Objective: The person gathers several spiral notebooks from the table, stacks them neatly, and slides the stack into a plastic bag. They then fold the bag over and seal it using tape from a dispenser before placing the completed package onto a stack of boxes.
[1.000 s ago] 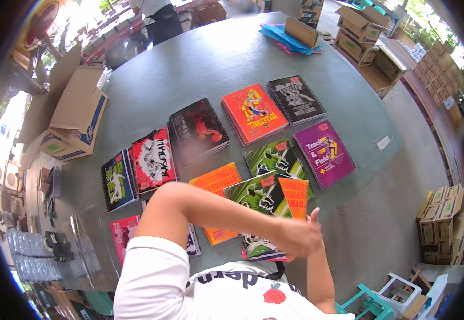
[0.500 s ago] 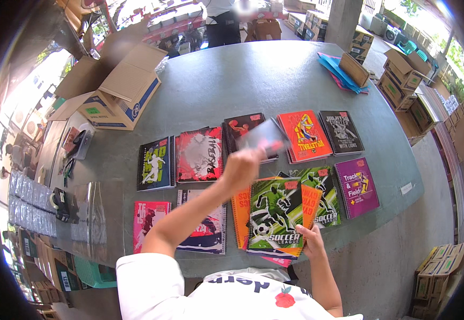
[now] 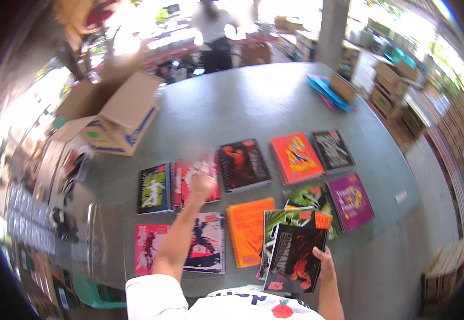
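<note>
My left hand (image 3: 204,184) is over the red baseball notebooks (image 3: 210,196) in the far row; motion blur smears its fingers. My right hand (image 3: 324,262) grips the right edge of a small pile of spiral notebooks near my body. A black basketball notebook (image 3: 296,258) tops that pile, tilted. Beneath it show a green soccer notebook (image 3: 288,217) and an orange one (image 3: 322,220). Just left of the pile lies an orange notebook (image 3: 249,229) on the table. Another black basketball notebook (image 3: 244,165) lies between the baseball stack and the orange volleyball notebook (image 3: 296,159).
Badminton (image 3: 154,188), pink (image 3: 151,245), white-and-navy (image 3: 208,245), black (image 3: 332,152), green soccer (image 3: 314,197) and purple (image 3: 350,202) notebooks lie around on the green table (image 3: 232,96). An open carton (image 3: 120,120) stands far left. Blue sheets (image 3: 333,93) lie far right. A person (image 3: 213,37) is beyond the table.
My left hand has moved left from the black basketball stack to the baseball stack. A black basketball notebook now covers the soccer one in my right hand. The held pile has shifted slightly right.
</note>
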The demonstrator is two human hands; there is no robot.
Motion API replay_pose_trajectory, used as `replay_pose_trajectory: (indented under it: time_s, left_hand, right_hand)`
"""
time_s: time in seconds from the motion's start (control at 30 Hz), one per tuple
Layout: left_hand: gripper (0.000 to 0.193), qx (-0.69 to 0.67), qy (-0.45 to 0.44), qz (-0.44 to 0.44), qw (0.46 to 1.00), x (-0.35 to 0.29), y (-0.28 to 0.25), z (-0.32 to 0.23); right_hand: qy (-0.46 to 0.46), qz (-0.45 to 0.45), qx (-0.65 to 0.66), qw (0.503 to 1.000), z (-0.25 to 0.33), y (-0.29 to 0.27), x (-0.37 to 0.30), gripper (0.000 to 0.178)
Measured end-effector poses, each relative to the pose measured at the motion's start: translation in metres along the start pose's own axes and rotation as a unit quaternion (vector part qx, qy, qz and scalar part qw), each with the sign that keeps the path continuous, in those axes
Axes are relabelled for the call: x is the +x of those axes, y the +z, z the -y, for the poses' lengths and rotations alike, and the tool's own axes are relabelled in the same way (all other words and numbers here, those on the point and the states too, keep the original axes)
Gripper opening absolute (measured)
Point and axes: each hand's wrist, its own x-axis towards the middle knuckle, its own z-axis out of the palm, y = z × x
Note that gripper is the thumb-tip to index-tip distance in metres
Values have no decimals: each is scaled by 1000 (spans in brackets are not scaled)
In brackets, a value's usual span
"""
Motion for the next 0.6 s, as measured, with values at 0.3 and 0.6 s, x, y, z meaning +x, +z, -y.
replay_pose_trajectory:
  time_s: [0.3, 0.6]
  left_hand:
    - [35, -212, 633, 311, 676, -120, 18, -162]
    - [45, -27, 373, 108, 921, 2, 112, -246]
  right_hand:
    - [13, -55, 71, 996, 4, -41, -18, 52]
    - [-16, -81, -45, 996, -14, -36, -29, 57]
